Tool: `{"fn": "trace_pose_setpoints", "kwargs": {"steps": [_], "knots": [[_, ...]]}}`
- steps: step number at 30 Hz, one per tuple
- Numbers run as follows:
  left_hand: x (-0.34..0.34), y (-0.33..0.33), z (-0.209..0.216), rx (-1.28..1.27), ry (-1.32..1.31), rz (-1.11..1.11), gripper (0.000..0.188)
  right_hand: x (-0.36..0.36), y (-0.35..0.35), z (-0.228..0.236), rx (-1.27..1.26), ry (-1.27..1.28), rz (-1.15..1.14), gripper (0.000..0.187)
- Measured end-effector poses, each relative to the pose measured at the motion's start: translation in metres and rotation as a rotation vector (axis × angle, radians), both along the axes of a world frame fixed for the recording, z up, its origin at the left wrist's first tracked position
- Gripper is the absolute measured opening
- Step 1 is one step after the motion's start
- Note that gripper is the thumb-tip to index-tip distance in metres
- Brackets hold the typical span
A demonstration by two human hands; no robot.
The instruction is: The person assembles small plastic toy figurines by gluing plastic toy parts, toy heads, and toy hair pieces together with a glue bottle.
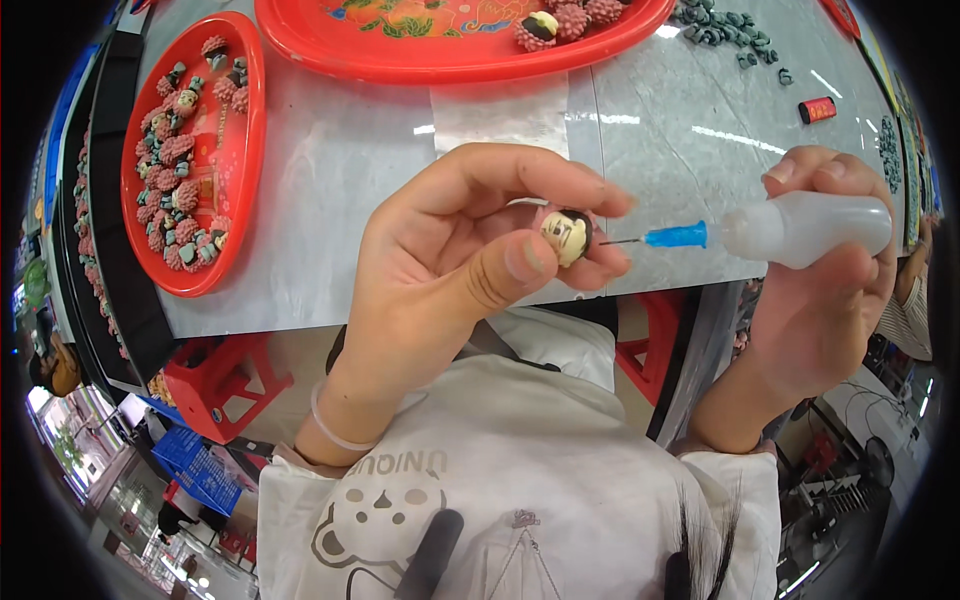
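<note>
Between the thumb and fingers of my left hand [425, 235] is a small doll head [567, 240] with a cream face, dark hair and some pink at its back. My right hand [815, 320] grips a translucent white squeeze bottle [835, 228], held on its side. The bottle ends in a blue needle tip [676, 235] whose thin metal needle points left. The needle's end is at the doll head's right edge; whether it touches cannot be told. Both hands are raised over the table's near edge.
On the grey table [330, 190] a red oval tray [254, 150] of pink and grey-green figurine parts lies left. A larger red tray [470, 68] with several pink pieces lies at the far side. Grey-green pieces [720, 32] and a small red cylinder [817, 110] lie far right.
</note>
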State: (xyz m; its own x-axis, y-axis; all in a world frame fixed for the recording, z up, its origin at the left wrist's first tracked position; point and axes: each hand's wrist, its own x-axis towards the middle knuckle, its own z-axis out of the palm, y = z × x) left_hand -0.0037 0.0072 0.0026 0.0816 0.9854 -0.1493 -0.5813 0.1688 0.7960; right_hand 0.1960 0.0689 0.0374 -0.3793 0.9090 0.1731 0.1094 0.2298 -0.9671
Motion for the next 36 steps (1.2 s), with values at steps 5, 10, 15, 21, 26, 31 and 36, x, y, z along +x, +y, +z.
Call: {"fn": "trace_pose_setpoints", "kwargs": {"steps": [5,10,15,21,26,31,36], "knots": [[-0.002,-0.001,-0.006,0.043,0.036,0.002,0.041,0.001,-0.002,0.000,0.009,-0.041,-0.010,0.049],[-0.002,-0.003,-0.002,-0.028,0.026,-0.019,0.038,-0.012,-0.010,0.003,0.106,-0.099,-0.059,0.049],[0.001,-0.004,-0.007,0.007,0.066,0.023,0.037,0.011,-0.007,0.020,0.397,-0.341,0.236,0.049],[0.002,-0.002,-0.007,0.019,0.047,0.035,0.036,0.013,-0.009,0.017,0.165,-0.166,0.060,0.044],[0.002,0.000,-0.004,0.013,0.027,0.039,0.035,0.015,-0.010,0.010,-0.015,-0.012,-0.085,0.041],[0.000,-0.001,-0.008,0.031,-0.098,0.057,0.027,-0.008,0.011,-0.024,0.090,0.091,-0.182,0.034],[0.001,-0.002,-0.005,0.024,-0.064,0.070,0.028,-0.025,0.025,-0.044,0.231,-0.100,-0.178,0.039]]}}
